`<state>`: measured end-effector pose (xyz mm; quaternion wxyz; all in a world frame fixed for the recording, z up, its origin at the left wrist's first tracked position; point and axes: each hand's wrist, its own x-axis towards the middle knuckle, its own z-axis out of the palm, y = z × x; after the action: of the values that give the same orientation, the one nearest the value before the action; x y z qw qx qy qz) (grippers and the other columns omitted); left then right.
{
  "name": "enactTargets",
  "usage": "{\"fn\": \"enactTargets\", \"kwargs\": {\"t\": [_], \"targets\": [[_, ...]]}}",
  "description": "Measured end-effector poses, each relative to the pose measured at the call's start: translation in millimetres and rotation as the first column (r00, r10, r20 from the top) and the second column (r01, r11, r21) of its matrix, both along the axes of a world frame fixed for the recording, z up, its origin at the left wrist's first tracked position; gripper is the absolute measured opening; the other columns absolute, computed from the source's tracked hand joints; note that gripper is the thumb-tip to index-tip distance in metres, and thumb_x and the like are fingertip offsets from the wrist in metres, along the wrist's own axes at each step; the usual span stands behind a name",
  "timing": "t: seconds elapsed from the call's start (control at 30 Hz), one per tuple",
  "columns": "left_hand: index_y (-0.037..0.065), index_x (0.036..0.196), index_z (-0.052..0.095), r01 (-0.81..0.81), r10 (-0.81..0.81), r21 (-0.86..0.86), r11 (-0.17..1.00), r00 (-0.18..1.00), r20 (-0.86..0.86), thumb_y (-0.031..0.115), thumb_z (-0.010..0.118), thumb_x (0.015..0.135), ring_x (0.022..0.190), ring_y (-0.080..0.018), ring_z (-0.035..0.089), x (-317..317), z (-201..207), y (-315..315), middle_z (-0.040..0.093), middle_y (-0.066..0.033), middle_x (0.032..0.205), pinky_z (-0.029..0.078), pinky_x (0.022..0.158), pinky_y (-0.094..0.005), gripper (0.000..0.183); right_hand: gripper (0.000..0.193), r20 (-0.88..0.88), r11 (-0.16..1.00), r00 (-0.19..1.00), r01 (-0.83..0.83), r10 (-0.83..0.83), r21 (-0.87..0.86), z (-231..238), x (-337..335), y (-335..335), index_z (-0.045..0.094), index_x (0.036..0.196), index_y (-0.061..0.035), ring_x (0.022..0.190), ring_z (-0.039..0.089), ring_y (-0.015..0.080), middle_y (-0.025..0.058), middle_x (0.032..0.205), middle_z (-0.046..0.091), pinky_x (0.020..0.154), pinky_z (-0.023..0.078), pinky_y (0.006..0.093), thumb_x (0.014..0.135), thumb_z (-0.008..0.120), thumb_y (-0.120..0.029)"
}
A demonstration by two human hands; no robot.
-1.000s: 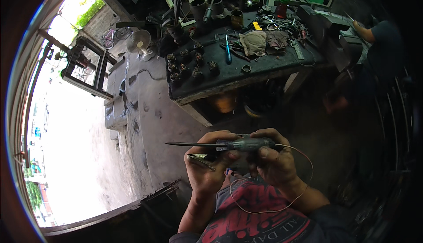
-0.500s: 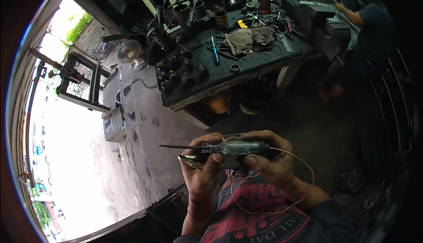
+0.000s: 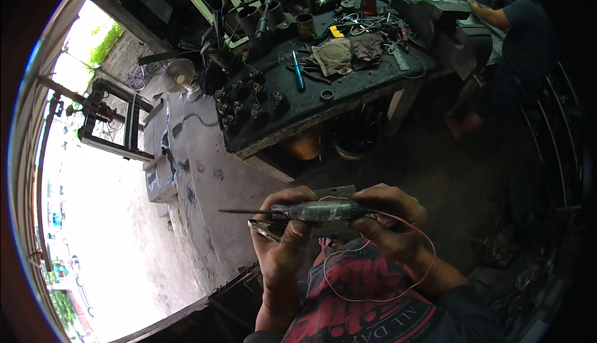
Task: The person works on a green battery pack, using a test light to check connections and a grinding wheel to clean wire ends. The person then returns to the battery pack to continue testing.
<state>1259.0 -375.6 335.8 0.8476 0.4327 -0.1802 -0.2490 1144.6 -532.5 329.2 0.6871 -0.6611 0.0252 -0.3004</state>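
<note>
A test light [image 3: 320, 210] with a clear handle and a long thin probe lies crosswise in front of my chest, its tip to the left. My left hand [image 3: 283, 234] is closed round the probe end, thumb pressed from below. A shiny metal piece [image 3: 264, 228], perhaps a clip, sticks out of the same hand. My right hand [image 3: 395, 225] pinches the other end of the handle, where a thin pinkish wire [image 3: 430, 250] leaves and loops down over my shirt. Behind the handle shows a flat grey piece [image 3: 341, 191]; its full shape is hidden.
Ahead stands a dark workbench [image 3: 273, 119] bearing small metal parts, a blue pen-shaped tool [image 3: 298, 74], rags [image 3: 333, 56], a ring [image 3: 326, 94] and tangled wires. A vise [image 3: 448, 32] sits to its right. A co-worker [image 3: 528, 38] works at far right; a fan [image 3: 179, 76] stands left.
My right hand has shifted slightly right along the handle's end, and more of the flat grey piece shows. The test light has moved a little left. The bench has slid slightly left in view.
</note>
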Motion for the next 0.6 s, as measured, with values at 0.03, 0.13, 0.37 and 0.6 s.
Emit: {"fn": "enactTargets", "kwargs": {"t": [0.03, 0.13, 0.37, 0.6], "targets": [[-0.003, 0.119, 0.058, 0.022, -0.022, -0.012, 1.0, 1.0, 0.018, 0.02, 0.077, 0.09, 0.084, -0.0165, 0.063, -1, 1, -1, 0.062, -0.0198, 0.112, 0.05, 0.063, -0.0213, 0.042, 0.045, 0.029, 0.999, 0.999, 0.02, -0.018, -0.05, -2, 2, -1, 0.063, 0.121, 0.0016, 0.093, 0.072, 0.0207, 0.0162, 0.11, 0.071, 0.081, 0.06, 0.0308, 0.08, 0.083, -0.002], [-0.004, 0.117, 0.059, 0.009, -0.009, 0.006, 1.0, 1.0, 0.024, 0.024, 0.081, 0.087, 0.098, -0.024, 0.064, -3, 4, -1, 0.063, -0.0215, 0.112, 0.053, 0.082, -0.0308, 0.047, 0.045, 0.093, 0.987, 0.995, 0.05, -0.036, -0.15, -5, 8, -4, 0.063, 0.119, 0.0024, 0.09, 0.073, 0.0216, 0.0168, 0.109, 0.071, 0.077, 0.061, 0.0302, 0.079, 0.083, -0.002], [-0.005, 0.114, 0.06, -0.006, -0.004, 0.091, 0.996, 0.993, 0.117, 0.022, 0.081, 0.084, 0.102, -0.0265, 0.064, 1, 15, 6, 0.065, -0.023, 0.111, 0.052, 0.091, -0.0374, 0.046, 0.043, 0.073, 0.99, 0.997, 0.005, 0.006, -0.141, 0, 9, -6, 0.066, 0.115, 0.0021, 0.09, 0.073, 0.0213, 0.0159, 0.103, 0.072, 0.077, 0.06, 0.0301, 0.077, 0.084, -0.004], [-0.004, 0.11, 0.067, 0.058, -0.056, 0.034, 0.998, 0.998, -0.04, 0.004, 0.076, 0.084, 0.105, -0.0283, 0.069, 5, 19, 13, 0.07, -0.0207, 0.111, 0.058, 0.09, -0.04, 0.029, 0.039, -0.024, 0.972, 0.996, 0.079, -0.086, -0.222, -5, 6, 0, 0.067, 0.11, 0.0015, 0.08, 0.071, 0.0157, 0.0113, 0.092, 0.072, 0.066, 0.056, 0.0274, 0.079, 0.085, -0.013]]}}
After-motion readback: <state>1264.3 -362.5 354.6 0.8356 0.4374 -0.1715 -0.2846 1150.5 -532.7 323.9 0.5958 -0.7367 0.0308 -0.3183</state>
